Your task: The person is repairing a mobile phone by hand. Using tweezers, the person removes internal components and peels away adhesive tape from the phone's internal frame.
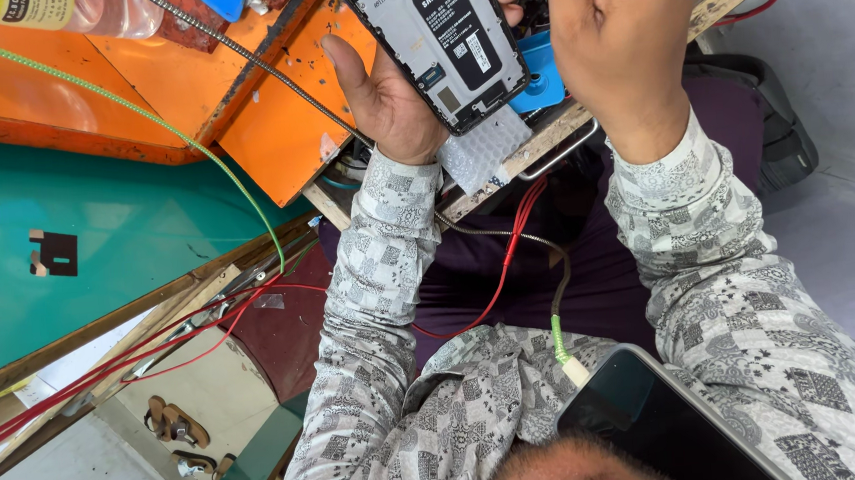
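Note:
My left hand (387,97) holds an opened phone (439,39) from below, palm up, thumb along its left edge. The phone's back cover is off, showing a grey inner frame and a black battery with a white label. My right hand (615,46) is raised beside the phone's upper right corner, back of the hand toward me, fingers curled at the top edge of the picture. What those fingers grip is hidden. Both sleeves are grey patterned cloth.
An orange workbench top (185,76) lies under the hands, with a clear bottle (81,14), a blue holder (541,77) and a bubble-wrap piece (486,151). Red wires (509,254) and a green cable (244,193) hang over its edge. A dark phone (661,424) sits at my chest.

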